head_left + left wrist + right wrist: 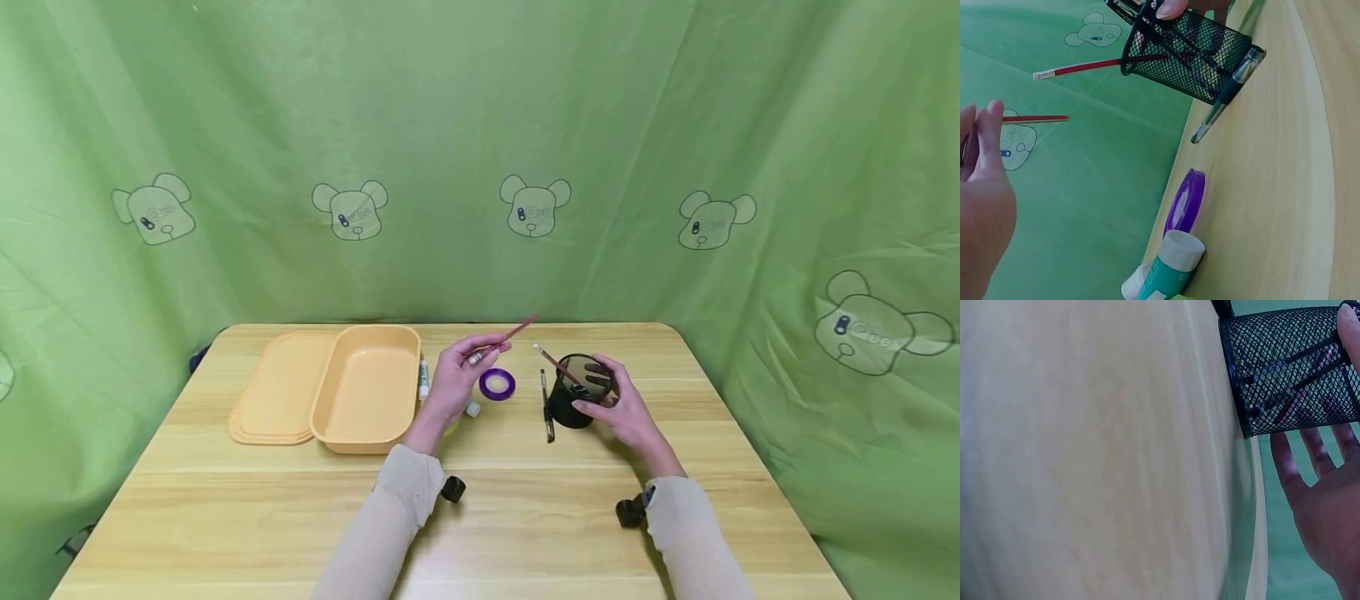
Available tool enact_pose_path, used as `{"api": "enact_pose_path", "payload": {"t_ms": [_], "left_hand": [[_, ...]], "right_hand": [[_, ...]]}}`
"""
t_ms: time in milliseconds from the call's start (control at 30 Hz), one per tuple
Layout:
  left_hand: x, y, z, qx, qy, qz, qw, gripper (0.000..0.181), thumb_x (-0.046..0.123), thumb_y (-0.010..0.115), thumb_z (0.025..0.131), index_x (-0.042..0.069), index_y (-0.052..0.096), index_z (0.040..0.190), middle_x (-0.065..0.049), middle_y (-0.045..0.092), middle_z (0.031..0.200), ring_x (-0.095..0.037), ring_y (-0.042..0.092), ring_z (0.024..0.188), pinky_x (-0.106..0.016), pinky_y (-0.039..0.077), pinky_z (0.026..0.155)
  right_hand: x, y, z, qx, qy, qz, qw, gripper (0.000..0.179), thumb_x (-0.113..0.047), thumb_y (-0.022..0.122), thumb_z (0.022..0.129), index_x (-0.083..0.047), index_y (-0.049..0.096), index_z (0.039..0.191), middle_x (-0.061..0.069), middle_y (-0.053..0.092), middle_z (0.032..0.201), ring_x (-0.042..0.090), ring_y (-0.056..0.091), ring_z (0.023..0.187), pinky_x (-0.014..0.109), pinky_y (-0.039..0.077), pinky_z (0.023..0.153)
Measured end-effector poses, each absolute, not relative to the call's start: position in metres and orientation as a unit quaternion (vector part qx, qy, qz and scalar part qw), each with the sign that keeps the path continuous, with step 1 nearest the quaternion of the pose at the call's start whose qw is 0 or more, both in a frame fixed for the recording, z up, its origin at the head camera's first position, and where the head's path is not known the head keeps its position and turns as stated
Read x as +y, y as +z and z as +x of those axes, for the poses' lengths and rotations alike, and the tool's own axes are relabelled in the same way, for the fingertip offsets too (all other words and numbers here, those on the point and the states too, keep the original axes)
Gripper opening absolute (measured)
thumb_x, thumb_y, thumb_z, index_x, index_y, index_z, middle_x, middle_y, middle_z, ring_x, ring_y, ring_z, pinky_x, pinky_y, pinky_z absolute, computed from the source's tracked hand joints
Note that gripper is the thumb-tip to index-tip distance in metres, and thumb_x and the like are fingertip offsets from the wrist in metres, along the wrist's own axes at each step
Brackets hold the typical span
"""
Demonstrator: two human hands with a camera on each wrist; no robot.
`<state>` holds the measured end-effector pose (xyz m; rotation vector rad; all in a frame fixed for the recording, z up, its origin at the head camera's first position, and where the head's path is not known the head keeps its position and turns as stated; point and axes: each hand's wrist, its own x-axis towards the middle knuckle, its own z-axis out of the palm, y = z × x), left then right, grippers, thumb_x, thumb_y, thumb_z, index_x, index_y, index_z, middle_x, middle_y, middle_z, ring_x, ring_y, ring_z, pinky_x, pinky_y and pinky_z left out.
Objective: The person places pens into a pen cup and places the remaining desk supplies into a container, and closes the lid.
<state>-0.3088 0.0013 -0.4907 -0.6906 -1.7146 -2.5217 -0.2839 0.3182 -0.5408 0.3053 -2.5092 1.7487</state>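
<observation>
My left hand [457, 375] pinches a red pencil [521, 326] above the table, its white eraser end beside the palm and the other end pointing up to the right. A black mesh pen holder [570, 411] stands to the right, gripped by my right hand [628, 410] with the thumb on the near side and fingers around the far side. Inside it leans a second red pencil [1088, 66], eraser end out, along with dark pens [1124, 11]. Just left of the holder, a black pen [547, 408] lies on the table.
A purple tape roll [497, 396] lies between the hands. Glue sticks [1165, 275] are partly hidden behind the left hand. Farther left are an orange plastic box [363, 437] and its lid [281, 392]. Green curtain [450, 100] surrounds the wooden table [525, 533].
</observation>
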Motion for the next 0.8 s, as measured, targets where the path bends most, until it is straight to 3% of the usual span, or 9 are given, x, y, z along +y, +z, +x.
{"api": "enact_pose_path", "payload": {"t_ms": [200, 400, 800], "left_hand": [[0.000, -0.492, -0.311, -0.540, -0.818, -0.184, 0.079, 0.029, 0.008, 0.069, 0.099, -0.011, 0.067, 0.121, -0.005, 0.079, 0.109, -0.012, 0.076, 0.093, -0.031, 0.061, 0.096], [-0.002, -0.491, -0.315, -0.520, -0.829, -0.175, 0.108, 0.034, 0.010, 0.069, 0.099, -0.016, 0.063, 0.120, 0.004, 0.080, 0.097, -0.009, 0.072, 0.081, -0.022, 0.061, 0.075], [0.003, -0.479, -0.315, -0.492, -0.843, -0.165, 0.142, 0.015, 0.009, 0.069, 0.099, 0.004, 0.075, 0.112, 0.001, 0.080, 0.098, -0.013, 0.075, 0.091, -0.029, 0.064, 0.086]], "right_hand": [[0.316, -0.541, -0.282, -0.820, 0.565, 0.091, 0.029, 0.097, -0.012, 0.085, 0.086, -0.019, 0.025, 0.163, 0.022, 0.040, 0.159, 0.043, 0.038, 0.146, 0.065, 0.031, 0.122], [0.317, -0.539, -0.283, -0.819, 0.565, 0.092, 0.029, 0.098, -0.011, 0.085, 0.086, -0.021, 0.024, 0.163, 0.023, 0.039, 0.159, 0.044, 0.037, 0.146, 0.067, 0.026, 0.124], [0.319, -0.539, -0.283, -0.812, 0.575, 0.096, 0.029, 0.099, -0.009, 0.085, 0.086, -0.019, 0.024, 0.163, 0.023, 0.040, 0.159, 0.043, 0.039, 0.145, 0.065, 0.027, 0.124]]}}
